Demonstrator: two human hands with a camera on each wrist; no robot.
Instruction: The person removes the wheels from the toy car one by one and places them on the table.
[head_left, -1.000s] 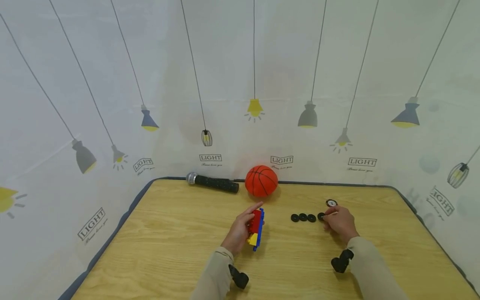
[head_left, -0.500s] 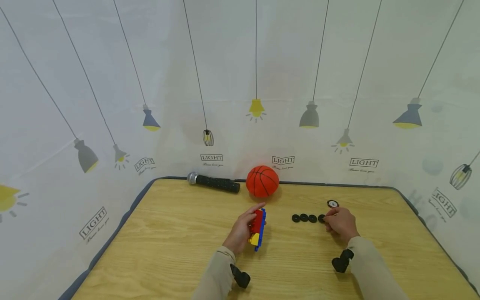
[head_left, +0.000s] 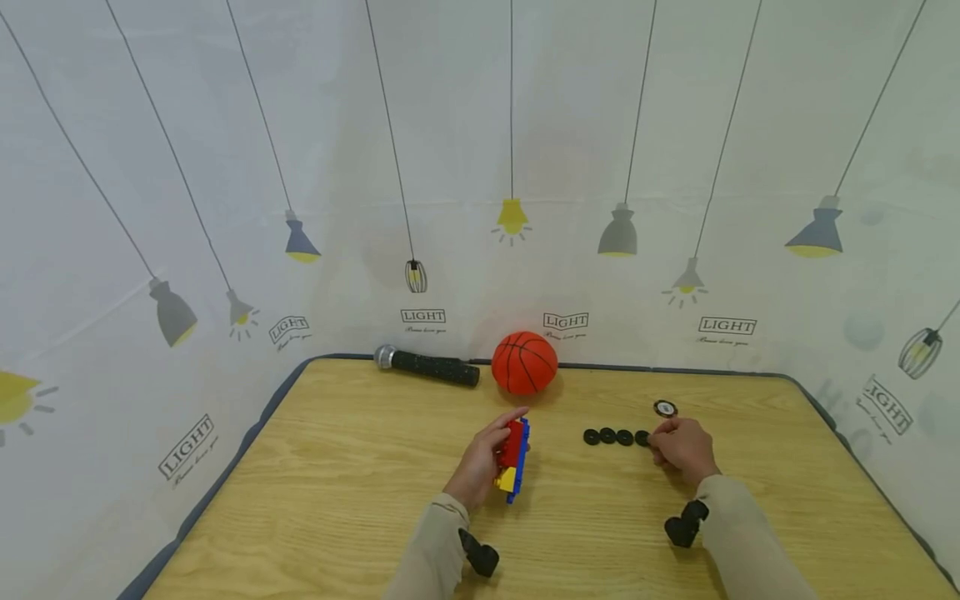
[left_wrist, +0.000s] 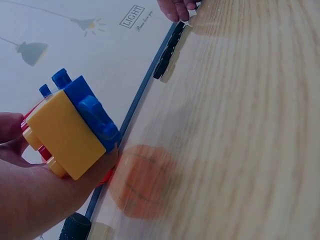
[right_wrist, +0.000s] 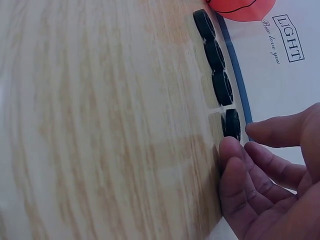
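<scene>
My left hand (head_left: 480, 465) grips a building-block toy (head_left: 513, 450), red and yellow bricks on a blue base, above the table left of centre. In the left wrist view, the toy's yellow brick (left_wrist: 67, 132) and blue base (left_wrist: 95, 110) face the camera; the fingers are partly hidden behind it. My right hand (head_left: 684, 446) pinches the edge of a small black toy wheel (right_wrist: 232, 122) that stands low at the table surface. Three similar black wheels (head_left: 608, 435) lie in a row just left of it, with a narrow gap to the pinched one.
A round black-and-white chip (head_left: 664, 407) lies behind my right hand. Against the back edge are a red toy basketball (head_left: 524, 363) and a black microphone (head_left: 427, 367). A white wall sheet (head_left: 465, 167) with printed lamps surrounds the wooden table (head_left: 337, 500).
The right hand has shifted the pinched wheel very slightly towards the other three. The left hand and its block toy have stayed nearly still.
</scene>
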